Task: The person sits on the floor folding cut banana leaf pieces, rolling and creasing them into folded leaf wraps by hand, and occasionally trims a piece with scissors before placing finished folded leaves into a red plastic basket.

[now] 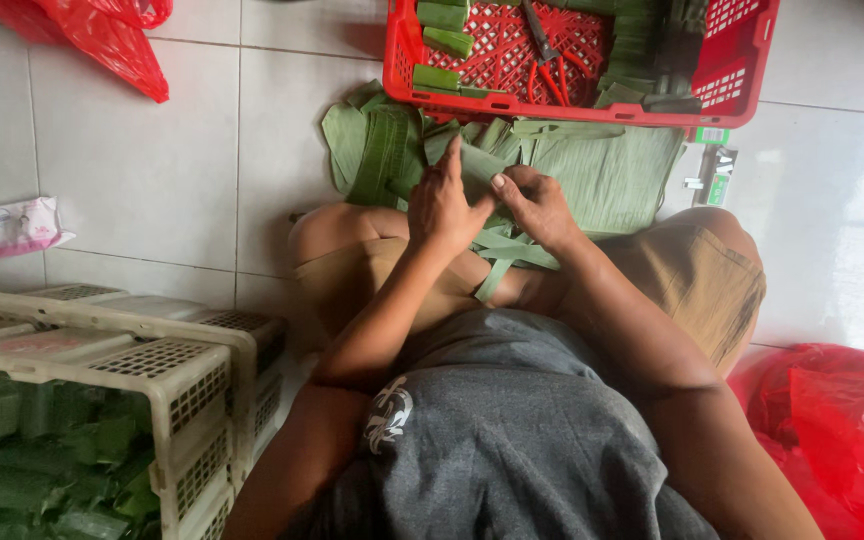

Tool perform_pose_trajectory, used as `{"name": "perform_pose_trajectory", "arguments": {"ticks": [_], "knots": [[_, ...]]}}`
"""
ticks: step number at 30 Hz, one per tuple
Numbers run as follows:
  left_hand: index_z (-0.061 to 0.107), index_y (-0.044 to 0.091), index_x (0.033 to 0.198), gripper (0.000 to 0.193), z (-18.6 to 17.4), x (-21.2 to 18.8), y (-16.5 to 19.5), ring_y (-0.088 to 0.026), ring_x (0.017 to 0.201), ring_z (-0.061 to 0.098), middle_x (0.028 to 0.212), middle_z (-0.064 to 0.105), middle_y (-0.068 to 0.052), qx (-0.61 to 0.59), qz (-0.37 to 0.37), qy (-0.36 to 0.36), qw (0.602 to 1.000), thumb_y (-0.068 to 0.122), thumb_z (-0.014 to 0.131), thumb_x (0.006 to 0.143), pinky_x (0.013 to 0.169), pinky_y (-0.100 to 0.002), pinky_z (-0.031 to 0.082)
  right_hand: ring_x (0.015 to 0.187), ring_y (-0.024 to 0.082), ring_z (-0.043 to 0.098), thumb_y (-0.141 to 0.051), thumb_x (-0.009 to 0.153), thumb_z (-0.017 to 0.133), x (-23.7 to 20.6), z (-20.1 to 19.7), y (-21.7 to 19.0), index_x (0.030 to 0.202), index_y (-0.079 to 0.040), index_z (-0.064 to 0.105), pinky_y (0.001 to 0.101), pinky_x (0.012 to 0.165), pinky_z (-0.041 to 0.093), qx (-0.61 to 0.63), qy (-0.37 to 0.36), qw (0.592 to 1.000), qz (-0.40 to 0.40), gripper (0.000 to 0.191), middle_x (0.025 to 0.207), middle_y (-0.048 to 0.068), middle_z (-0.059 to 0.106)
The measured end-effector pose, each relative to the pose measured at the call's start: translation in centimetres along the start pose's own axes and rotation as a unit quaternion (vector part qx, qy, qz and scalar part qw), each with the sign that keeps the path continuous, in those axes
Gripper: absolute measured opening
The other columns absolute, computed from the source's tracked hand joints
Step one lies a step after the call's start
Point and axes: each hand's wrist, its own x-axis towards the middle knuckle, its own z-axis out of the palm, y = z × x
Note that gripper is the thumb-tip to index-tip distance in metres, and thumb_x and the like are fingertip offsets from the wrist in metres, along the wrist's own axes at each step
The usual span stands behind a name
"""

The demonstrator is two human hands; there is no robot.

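I sit on a tiled floor with my knees spread. My left hand (444,208) and my right hand (537,205) meet over my lap, both closed on a folded green leaf strip (502,252) whose ends hang down between my legs. Just beyond my hands lies a pile of flat green leaves (602,165) on the floor. Behind it stands a red plastic crate (737,75) with several folded leaf packets and red-handled scissors (550,72) inside.
A beige plastic crate (167,375) holding green leaves sits at my lower left. Red plastic bags lie at the top left (112,40) and lower right (837,430). A small pink-and-white packet (20,225) rests on the tiles at left, a small stapler (717,180) at right.
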Motion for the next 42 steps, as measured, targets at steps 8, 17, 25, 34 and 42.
{"name": "perform_pose_trajectory", "arguments": {"ticks": [8,17,25,34,42], "knots": [[0.035,0.004,0.149,0.076,2.8,-1.6,-2.9,-0.018,0.098,0.072,0.114,0.071,-0.008,-0.352,0.068,0.057,0.932,0.025,0.080,0.091,0.086,-0.026,0.056,0.077,0.004,0.052,-0.016,0.099,0.074,-0.1,-0.2,-1.0,0.092,-0.001,0.067,0.0255,0.067,0.046,0.113,0.056,0.992,0.023,0.018,0.082,-0.004,0.062],[0.071,0.008,0.096,0.011,4.5,-0.3,-6.3,0.002,0.067,0.040,0.079,0.054,0.011,-0.604,-0.136,-0.037,0.784,0.018,0.074,0.100,0.054,-0.018,0.029,0.071,0.004,0.054,-0.016,0.100,0.075,-2.0,-1.2,-2.9,0.096,0.001,0.067,0.0240,0.061,0.047,0.089,0.068,0.992,0.056,0.019,0.084,-0.004,0.062],[0.070,0.009,0.097,0.009,4.7,-0.9,-6.0,0.001,0.066,0.045,0.078,0.057,0.010,-0.634,-0.155,-0.053,0.756,0.017,0.073,0.099,0.053,-0.019,0.034,0.075,0.005,0.056,-0.013,0.099,0.078,-2.1,-1.6,-1.6,0.096,-0.002,0.069,0.0223,0.066,0.049,0.103,0.073,0.990,0.055,0.015,0.085,-0.003,0.067],[0.059,-0.001,0.113,0.028,7.9,0.7,-9.2,-0.006,0.093,0.054,0.102,0.060,0.003,-0.404,-0.056,0.106,0.907,0.010,0.075,0.092,0.080,-0.025,0.044,0.083,0.009,0.060,-0.018,0.102,0.071,-2.3,-3.2,-3.4,0.117,-0.004,0.067,0.0273,0.072,0.048,0.225,0.087,0.963,0.119,0.021,0.098,0.001,0.070],[0.056,-0.003,0.105,0.029,8.5,-0.2,-8.6,-0.013,0.091,0.043,0.098,0.048,-0.005,-0.540,-0.060,-0.162,0.824,0.025,0.056,0.112,0.082,-0.032,0.043,0.097,0.013,0.067,-0.012,0.099,0.072,-1.4,-2.2,-2.6,0.142,-0.002,0.057,0.0294,0.089,0.056,0.301,0.037,0.947,0.102,0.047,0.109,0.007,0.072]]}}
